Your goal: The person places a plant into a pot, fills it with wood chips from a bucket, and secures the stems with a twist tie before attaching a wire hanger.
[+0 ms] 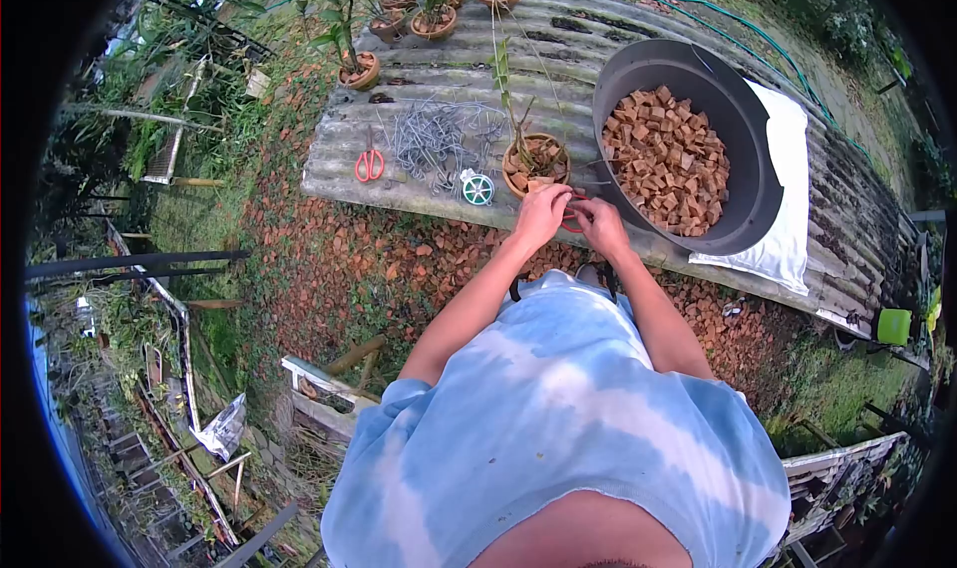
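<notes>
A clay pot (551, 157) filled with brown chunks stands at the sheet's front edge, with a tall thin-stemmed plant (505, 85) rising from it. My left hand (539, 216) is closed at the pot's near rim, its fingertips by a pale brown chunk (538, 183); what it pinches is hidden. Just right of it, my right hand (602, 227) is closed round a tool with red handles (571, 225), its kind mostly covered by the fingers. Left of the pot lie a green-and-white reel of tie (478, 189), a heap of bent grey wires (434, 142) and red-handled scissors (370, 164).
A big black tub (744, 174) of cut brown chunks (666, 159) stands on the right, over a white sack (788, 194). Several potted plants (435, 22) sit at the back of the corrugated sheet (429, 85). A green hose (698, 5) runs behind.
</notes>
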`<state>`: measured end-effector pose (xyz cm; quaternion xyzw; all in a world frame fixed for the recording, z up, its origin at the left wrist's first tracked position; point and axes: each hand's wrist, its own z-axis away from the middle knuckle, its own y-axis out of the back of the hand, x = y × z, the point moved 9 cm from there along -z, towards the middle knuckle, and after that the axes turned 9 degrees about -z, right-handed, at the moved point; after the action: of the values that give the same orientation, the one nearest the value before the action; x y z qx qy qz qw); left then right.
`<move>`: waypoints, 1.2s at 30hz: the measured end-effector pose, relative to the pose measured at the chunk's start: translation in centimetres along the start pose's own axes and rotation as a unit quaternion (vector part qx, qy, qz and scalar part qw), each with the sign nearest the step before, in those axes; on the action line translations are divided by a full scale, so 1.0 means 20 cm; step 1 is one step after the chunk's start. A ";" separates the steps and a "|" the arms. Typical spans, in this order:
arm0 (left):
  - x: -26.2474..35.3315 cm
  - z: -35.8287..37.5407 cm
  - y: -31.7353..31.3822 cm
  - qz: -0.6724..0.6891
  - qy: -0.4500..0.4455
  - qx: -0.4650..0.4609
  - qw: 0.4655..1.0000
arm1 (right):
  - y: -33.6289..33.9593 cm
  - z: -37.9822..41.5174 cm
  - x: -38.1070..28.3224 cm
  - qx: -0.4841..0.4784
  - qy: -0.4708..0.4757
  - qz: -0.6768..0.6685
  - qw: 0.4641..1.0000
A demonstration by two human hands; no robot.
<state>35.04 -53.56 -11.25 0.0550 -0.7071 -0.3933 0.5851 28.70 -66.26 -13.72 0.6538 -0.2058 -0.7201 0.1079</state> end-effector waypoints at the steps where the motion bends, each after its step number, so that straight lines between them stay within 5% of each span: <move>1: -0.01 -0.01 0.00 0.005 0.005 -0.002 1.000 | 0.00 -0.02 -0.01 -0.007 0.004 0.015 1.000; 7: 0.05 -0.04 0.09 -0.056 -0.053 0.093 0.993 | -0.05 -0.08 -0.08 -0.026 0.054 0.021 0.998; 14: 0.02 -0.06 0.09 -0.008 -0.031 0.052 0.998 | -0.12 -0.12 0.01 -0.016 -0.055 -0.080 0.995; 17: 0.05 -0.04 0.10 -0.036 -0.048 0.041 0.997 | -0.05 -0.13 -0.14 0.045 0.026 -0.078 0.996; 20: 0.05 0.02 0.15 -0.013 -0.064 0.060 0.996 | -0.13 -0.15 -0.06 -0.021 -0.055 -0.107 0.993; 27: -0.21 0.20 0.43 0.008 -0.001 0.146 0.989 | -0.28 -0.15 -0.22 -0.042 0.077 0.006 0.996; 29: -0.38 0.17 0.48 0.048 0.046 0.151 0.986 | -0.28 -0.15 -0.15 -0.024 0.019 -0.019 0.999; 36: -0.45 -0.03 0.47 0.101 -0.008 0.073 0.992 | -0.29 -0.14 -0.05 0.053 -0.040 -0.065 0.996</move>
<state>41.99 -42.55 -12.38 0.0228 -0.7404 -0.2800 0.6106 32.32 -61.07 -15.51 0.6415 -0.2048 -0.7391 0.0171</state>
